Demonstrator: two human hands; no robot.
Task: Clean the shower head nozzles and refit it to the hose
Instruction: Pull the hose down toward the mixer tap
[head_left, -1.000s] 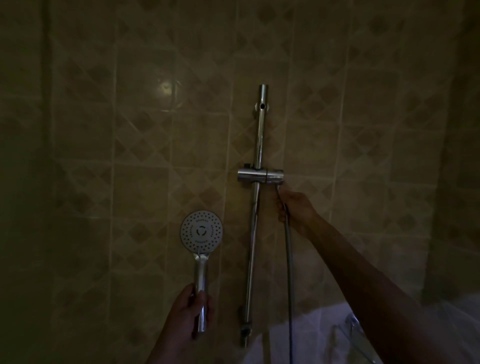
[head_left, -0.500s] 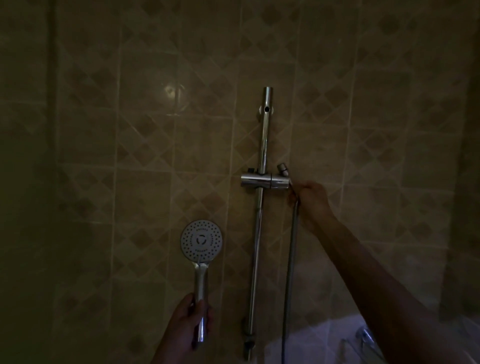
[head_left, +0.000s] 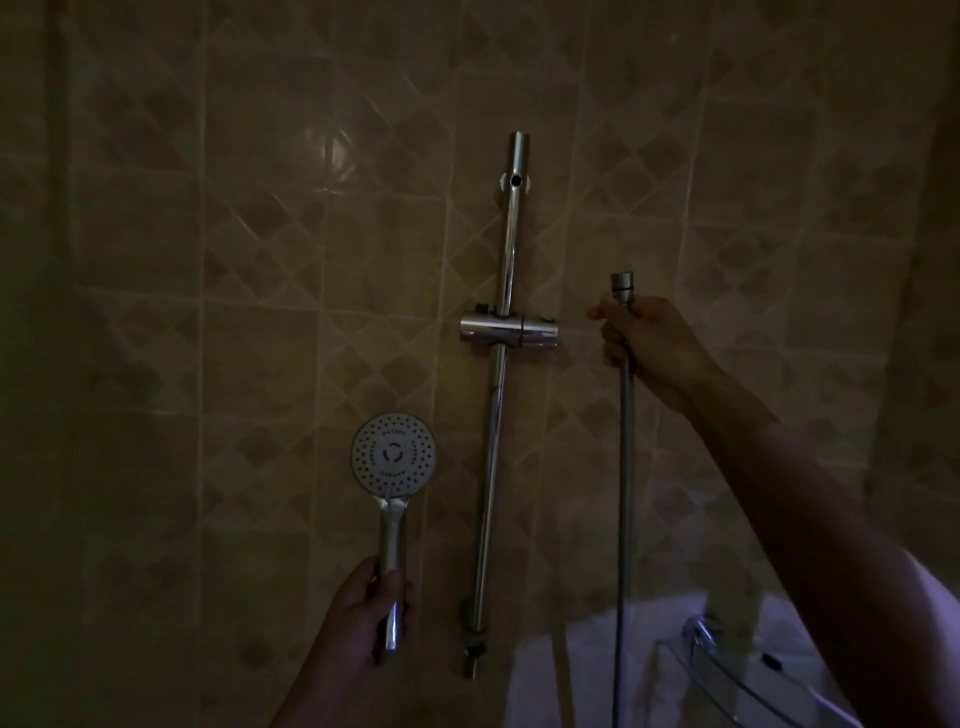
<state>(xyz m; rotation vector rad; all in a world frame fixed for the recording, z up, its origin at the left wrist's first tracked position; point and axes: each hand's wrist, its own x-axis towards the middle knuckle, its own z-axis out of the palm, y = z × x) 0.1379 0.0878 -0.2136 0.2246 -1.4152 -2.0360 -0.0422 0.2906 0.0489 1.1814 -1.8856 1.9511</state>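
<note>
The chrome shower head (head_left: 393, 456) stands upright at lower left, its round nozzle face turned toward me. My left hand (head_left: 363, 613) grips the lower part of its handle. A metal hose (head_left: 625, 467) hangs straight down at the right, and its chrome end nut (head_left: 622, 285) sticks up free above my right hand (head_left: 644, 343), which is closed around the hose just below the nut. The hose end and the shower head are apart, with the vertical slide rail (head_left: 498, 374) between them.
The rail's chrome holder bracket (head_left: 509, 331) sits at mid height, holding nothing. Behind everything is a dim tiled wall (head_left: 260, 260). A white tub edge (head_left: 587, 670) and a chrome and glass corner shelf (head_left: 727, 670) lie at lower right.
My right hand has pulled the hose end out of the holder bracket and moved it right and clear of it. The shower head in my left hand stays about where it was.
</note>
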